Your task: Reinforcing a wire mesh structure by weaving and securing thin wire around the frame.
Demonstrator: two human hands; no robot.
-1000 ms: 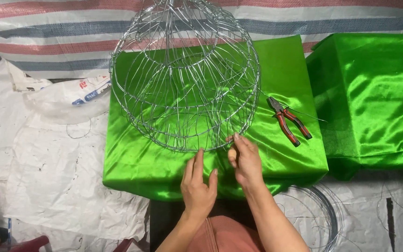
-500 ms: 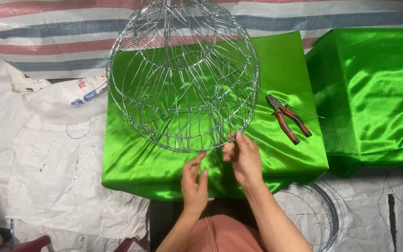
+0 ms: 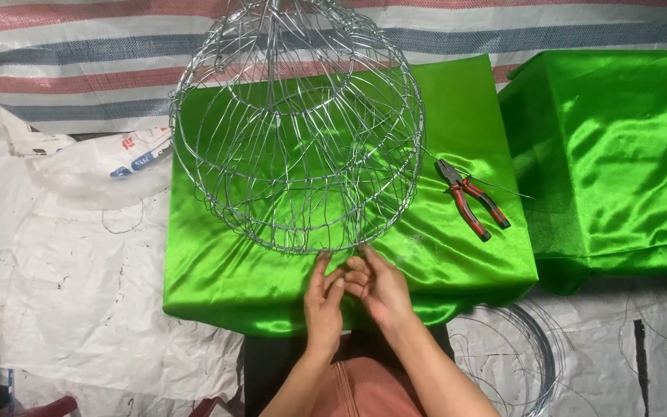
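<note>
A large round cage of silver wire point(image 3: 296, 131) stands on a block covered in shiny green satin point(image 3: 225, 270). My left hand point(image 3: 323, 303) and my right hand point(image 3: 380, 286) meet at the cage's near bottom rim, fingers pinched together on the wire there. The fingertips of both hands touch each other just under the lowest ring. Whether a separate loose strand is between the fingers is too fine to tell.
Red-handled pliers point(image 3: 472, 198) lie on the satin to the right of the cage. A second green satin block point(image 3: 611, 154) sits at the right. A coil of wire point(image 3: 519, 363) lies on the white floor sheet near my right forearm. A plastic bag point(image 3: 102, 166) lies left.
Both hands have drawn closer together at the cage's bottom rim; the left hand moved up and right to meet the right. The cage has barely shifted.
</note>
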